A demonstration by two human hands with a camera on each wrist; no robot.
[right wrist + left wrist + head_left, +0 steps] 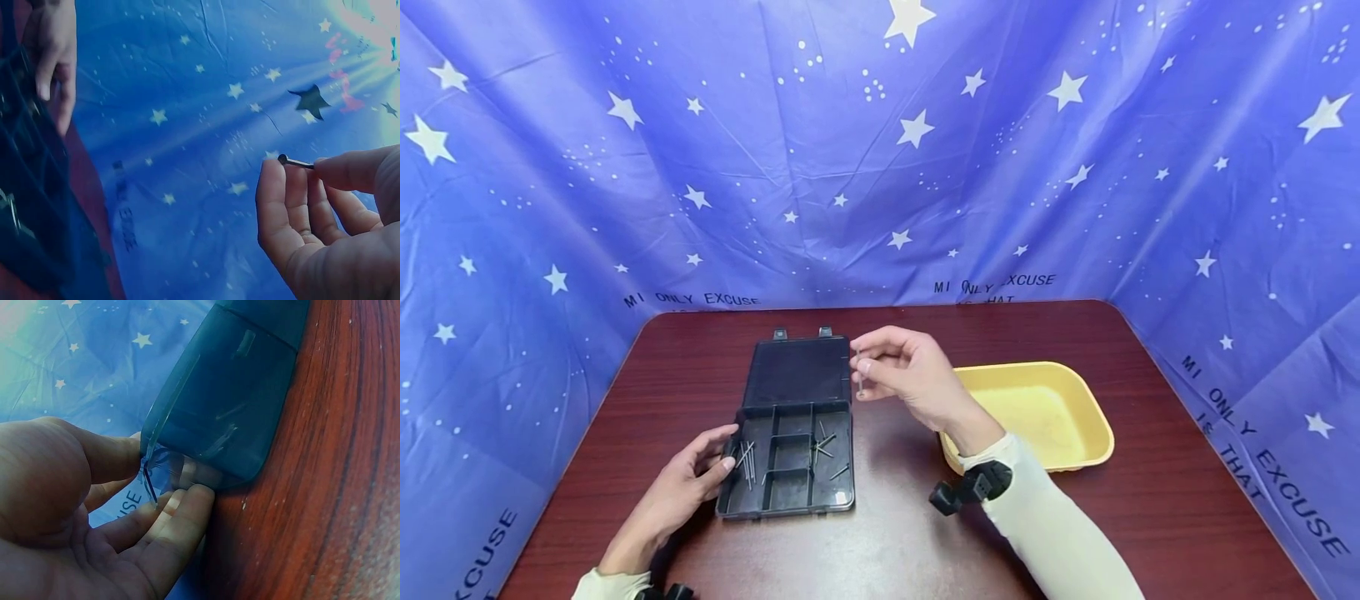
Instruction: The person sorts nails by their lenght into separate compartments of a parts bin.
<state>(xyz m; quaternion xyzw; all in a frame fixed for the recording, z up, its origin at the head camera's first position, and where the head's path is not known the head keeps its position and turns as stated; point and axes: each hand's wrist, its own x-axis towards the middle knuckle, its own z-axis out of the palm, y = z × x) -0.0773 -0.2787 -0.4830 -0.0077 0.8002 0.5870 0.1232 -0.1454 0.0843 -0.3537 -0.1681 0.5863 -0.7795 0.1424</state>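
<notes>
A black plastic compartment box (792,492) lies on the table with its lid (797,371) folded back. My left hand (673,492) grips the box's left side, thumb at the upper edge and fingers lower down. Long thin nails (750,471) lie in the left compartment; several shorter ones (822,448) are scattered in the right one. Beside the lid, my right hand (917,379) pinches a single nail (861,379) between thumb and fingers. Its round head (282,159) shows in the right wrist view. In the left wrist view the box wall (219,406) appears see-through.
Right of the box stands a yellow plastic tray (1045,417), partly behind my right forearm. The dark red wooden table (895,542) carries both. A blue curtain with stars (820,167) hangs around the table's back and sides.
</notes>
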